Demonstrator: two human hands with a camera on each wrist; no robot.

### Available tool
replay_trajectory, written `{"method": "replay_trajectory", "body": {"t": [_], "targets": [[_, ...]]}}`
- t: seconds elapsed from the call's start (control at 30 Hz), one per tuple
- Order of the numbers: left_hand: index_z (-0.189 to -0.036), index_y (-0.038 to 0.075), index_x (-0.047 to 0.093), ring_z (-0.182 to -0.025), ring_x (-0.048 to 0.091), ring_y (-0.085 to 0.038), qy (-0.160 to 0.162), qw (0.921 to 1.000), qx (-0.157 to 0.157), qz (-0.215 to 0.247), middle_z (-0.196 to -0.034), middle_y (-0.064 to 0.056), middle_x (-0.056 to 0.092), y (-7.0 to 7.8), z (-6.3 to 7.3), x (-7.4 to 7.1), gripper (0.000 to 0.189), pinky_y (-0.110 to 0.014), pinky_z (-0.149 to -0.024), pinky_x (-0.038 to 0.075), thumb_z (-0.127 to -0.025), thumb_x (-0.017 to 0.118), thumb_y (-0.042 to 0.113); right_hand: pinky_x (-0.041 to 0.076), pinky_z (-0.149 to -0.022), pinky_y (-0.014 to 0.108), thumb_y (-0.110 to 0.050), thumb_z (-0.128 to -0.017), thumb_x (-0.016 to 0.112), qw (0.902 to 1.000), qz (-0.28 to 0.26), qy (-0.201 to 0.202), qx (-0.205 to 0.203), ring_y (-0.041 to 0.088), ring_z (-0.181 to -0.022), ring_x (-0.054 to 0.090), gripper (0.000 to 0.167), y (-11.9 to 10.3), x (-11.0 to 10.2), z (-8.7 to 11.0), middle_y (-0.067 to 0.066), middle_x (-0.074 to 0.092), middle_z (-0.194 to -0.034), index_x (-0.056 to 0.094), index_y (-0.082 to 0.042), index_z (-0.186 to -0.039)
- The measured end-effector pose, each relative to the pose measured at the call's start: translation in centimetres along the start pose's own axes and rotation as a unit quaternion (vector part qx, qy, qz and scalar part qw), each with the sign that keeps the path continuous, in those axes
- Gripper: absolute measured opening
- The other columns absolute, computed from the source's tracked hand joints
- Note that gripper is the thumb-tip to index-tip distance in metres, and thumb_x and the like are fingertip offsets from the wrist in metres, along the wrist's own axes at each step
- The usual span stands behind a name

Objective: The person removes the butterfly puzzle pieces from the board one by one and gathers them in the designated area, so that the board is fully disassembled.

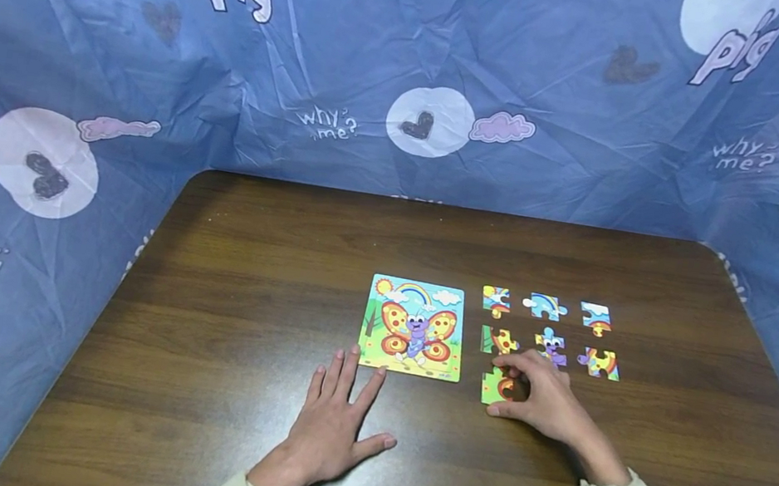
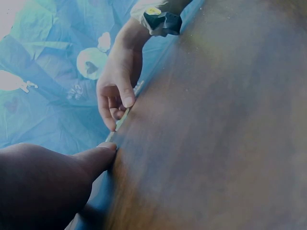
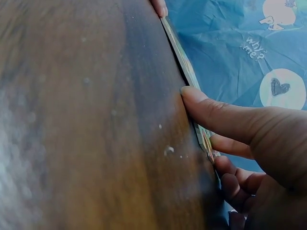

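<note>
In the head view my right hand [image 1: 549, 397] pinches a green puzzle piece [image 1: 492, 388] with a red curve on it, thumb at its near edge and index finger at its far edge. My left hand [image 1: 330, 429] lies spread on the table, its fingertips right at the near edge of a square butterfly picture board [image 1: 447, 361]. Two rows of puzzle pieces lie right of the board. Nearest to my right fingers are a butterfly-wing piece [image 1: 505, 342] and a purple face piece [image 1: 555, 349]. In the right wrist view the thumb [image 3: 211, 108] is low at the tabletop.
Farther back lie a sun piece [image 1: 496, 297], a rainbow piece [image 1: 545, 306] and a cloud piece [image 1: 596, 314]. A yellow wing piece [image 1: 602, 363] ends the nearer row. The brown wooden table [image 1: 242, 271] has a printed blue cloth [image 1: 360, 37] hanging around it.
</note>
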State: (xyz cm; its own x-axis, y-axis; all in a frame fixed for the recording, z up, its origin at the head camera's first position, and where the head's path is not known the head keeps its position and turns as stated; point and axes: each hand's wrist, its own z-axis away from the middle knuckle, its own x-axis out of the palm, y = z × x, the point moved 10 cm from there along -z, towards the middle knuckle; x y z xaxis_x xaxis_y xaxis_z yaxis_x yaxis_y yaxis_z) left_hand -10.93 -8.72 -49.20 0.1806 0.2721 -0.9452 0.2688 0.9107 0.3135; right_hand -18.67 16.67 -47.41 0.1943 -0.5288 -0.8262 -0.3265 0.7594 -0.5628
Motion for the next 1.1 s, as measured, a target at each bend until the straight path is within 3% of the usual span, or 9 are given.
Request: {"method": "replay_trajectory", "body": {"t": [0.33,0.57,0.8,1.0,1.1], "targets": [[-0.157,0.018,0.034,-0.153,0.017,-0.047,-0.001,1.0,-0.001,0.003,-0.166,-0.027,0.016,0.0,0.0,0.0,0.087,-0.063,-0.121,0.022,-0.089,0.056,0.068,0.034,-0.083,0.038,-0.036,-0.066,0.092,0.9999,-0.003,-0.01,-0.002,0.018,-0.095,0.057,0.067,-0.2,-0.2,0.0,0.001,0.065,-0.1,0.067,-0.011,-0.123],[-0.157,0.017,0.034,-0.153,0.017,-0.048,0.001,1.0,0.001,0.009,-0.166,-0.027,0.015,0.1,0.0,0.0,0.087,-0.063,-0.12,0.022,-0.089,0.056,0.067,0.048,-0.079,0.029,-0.031,-0.073,0.089,0.9993,-0.007,0.004,-0.038,0.015,-0.091,0.059,0.059,-1.6,-1.2,-1.1,0.004,0.067,-0.099,0.068,-0.006,-0.121],[-0.157,0.018,0.034,-0.153,0.019,-0.048,0.006,1.0,0.003,-0.003,-0.165,-0.028,0.018,0.1,0.0,0.0,0.087,-0.063,-0.12,0.024,-0.089,0.056,0.068,0.052,-0.076,0.036,-0.027,-0.08,0.085,0.9985,-0.025,0.0,-0.048,0.023,-0.093,0.062,0.053,-4.5,-1.5,-3.6,0.011,0.067,-0.108,0.066,-0.005,-0.124],[-0.157,0.018,0.034,-0.153,0.019,-0.048,0.005,1.0,0.004,-0.003,-0.165,-0.028,0.017,0.2,0.1,-0.1,0.087,-0.064,-0.12,0.024,-0.089,0.057,0.067,0.045,-0.082,0.043,-0.027,-0.081,0.084,0.9983,-0.009,-0.008,-0.056,0.021,-0.091,0.059,0.054,-7.7,-0.3,-5.6,0.01,0.066,-0.109,0.066,-0.008,-0.128],[-0.157,0.018,0.034,-0.153,0.018,-0.048,0.004,1.0,0.003,0.001,-0.165,-0.027,0.017,0.2,0.1,-0.2,0.087,-0.063,-0.12,0.024,-0.089,0.056,0.067,0.048,-0.083,0.044,-0.026,-0.082,0.083,0.998,-0.011,-0.023,-0.058,0.023,-0.092,0.061,0.055,-9.0,0.7,-6.3,0.013,0.064,-0.113,0.064,-0.007,-0.13]]}}
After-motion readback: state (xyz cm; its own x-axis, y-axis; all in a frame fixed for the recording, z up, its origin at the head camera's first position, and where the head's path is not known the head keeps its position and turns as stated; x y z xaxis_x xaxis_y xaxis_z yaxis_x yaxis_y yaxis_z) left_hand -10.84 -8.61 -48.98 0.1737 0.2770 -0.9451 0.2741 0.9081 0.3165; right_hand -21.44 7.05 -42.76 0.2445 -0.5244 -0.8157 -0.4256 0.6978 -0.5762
